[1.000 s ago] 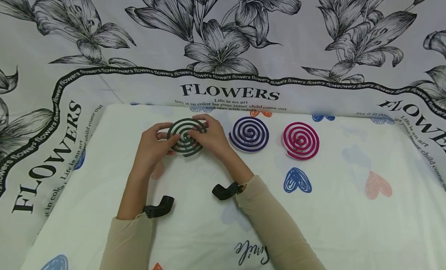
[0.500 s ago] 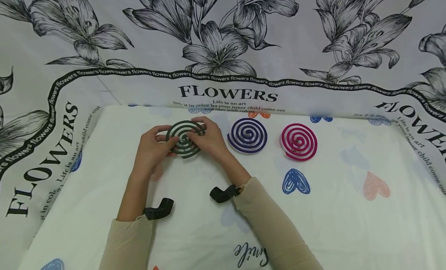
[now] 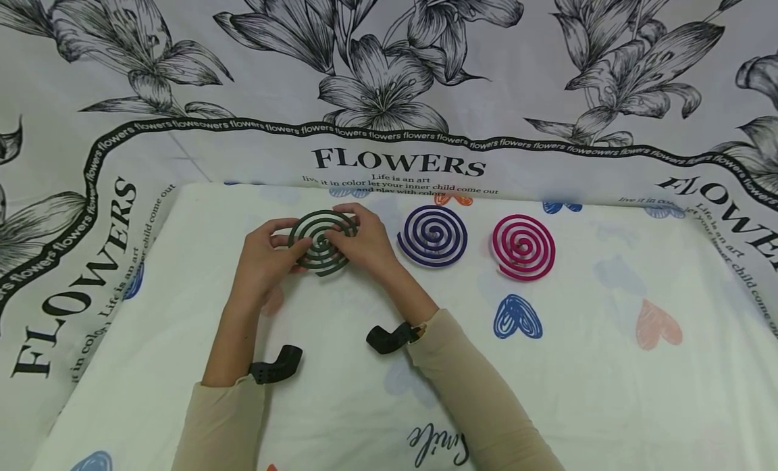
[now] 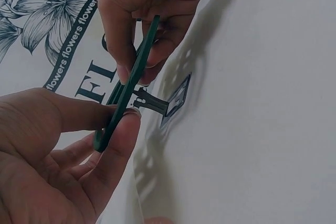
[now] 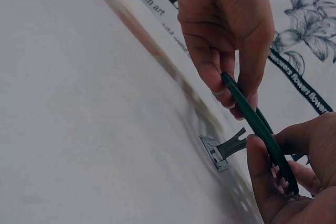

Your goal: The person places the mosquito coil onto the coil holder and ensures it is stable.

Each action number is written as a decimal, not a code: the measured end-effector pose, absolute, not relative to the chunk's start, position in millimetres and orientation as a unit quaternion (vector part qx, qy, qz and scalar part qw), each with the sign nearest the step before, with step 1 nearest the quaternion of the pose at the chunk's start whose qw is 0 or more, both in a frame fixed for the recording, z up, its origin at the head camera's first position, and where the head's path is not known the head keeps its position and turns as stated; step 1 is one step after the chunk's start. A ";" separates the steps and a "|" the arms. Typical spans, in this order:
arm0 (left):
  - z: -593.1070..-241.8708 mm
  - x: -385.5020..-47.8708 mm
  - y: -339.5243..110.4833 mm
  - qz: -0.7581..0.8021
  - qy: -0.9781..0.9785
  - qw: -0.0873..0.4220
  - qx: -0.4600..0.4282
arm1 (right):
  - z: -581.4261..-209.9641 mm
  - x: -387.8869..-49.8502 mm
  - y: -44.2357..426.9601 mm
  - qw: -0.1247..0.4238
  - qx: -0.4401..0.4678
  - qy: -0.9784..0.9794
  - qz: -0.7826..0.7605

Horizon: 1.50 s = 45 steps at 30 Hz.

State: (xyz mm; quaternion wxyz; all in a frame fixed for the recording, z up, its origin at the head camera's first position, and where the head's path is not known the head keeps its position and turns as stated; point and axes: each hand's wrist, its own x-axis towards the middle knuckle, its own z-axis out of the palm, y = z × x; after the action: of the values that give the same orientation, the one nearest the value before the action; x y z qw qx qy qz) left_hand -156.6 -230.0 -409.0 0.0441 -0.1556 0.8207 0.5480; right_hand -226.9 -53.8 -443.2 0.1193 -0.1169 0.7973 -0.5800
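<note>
A dark green mosquito coil [image 3: 322, 241] is held nearly level just above the tablecloth, between both hands. My left hand [image 3: 264, 258] pinches its left side, thumb on top and fingers beneath. The right hand [image 3: 367, 242] pinches it from the right, with its thumb near the coil's centre. Under the coil, in the left wrist view, a small metal stand [image 4: 152, 103] rises from its flat base on the cloth. Its forked tip is close to the coil's underside, and I cannot tell whether they touch. The same stand [image 5: 231, 145] shows in the right wrist view.
To the right lie a purple-blue mosquito coil [image 3: 433, 236] and, farther right, a pink one [image 3: 523, 246]. A white tablecloth [image 3: 577, 390] printed with hearts covers the table. Behind it hangs a white cloth [image 3: 273, 140] with flower drawings. Each wrist wears a black camera [image 3: 276, 365].
The head view has shifted very slightly. Both hands keep their hold on the green mosquito coil, and its position looks almost the same.
</note>
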 end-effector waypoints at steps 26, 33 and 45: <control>-407.6 -155.6 -230.3 0.548 0.822 0.050 -0.149 | -441.8 -227.0 -51.4 0.116 -0.135 0.803 -0.569; -406.4 -156.0 -230.1 0.552 0.819 0.055 -0.148 | -443.3 -228.3 -51.3 0.116 -0.135 0.803 -0.568; -407.2 -154.8 -229.3 0.558 0.815 0.058 -0.144 | -441.3 -228.4 -51.4 0.110 -0.140 0.804 -0.567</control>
State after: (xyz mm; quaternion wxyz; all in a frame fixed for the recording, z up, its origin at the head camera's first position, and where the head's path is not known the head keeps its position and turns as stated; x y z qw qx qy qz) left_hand -154.8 -229.3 -407.2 0.0580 -0.1439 0.8154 0.5576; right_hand -228.4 -51.4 -441.3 0.1097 -0.1399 0.8043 -0.5671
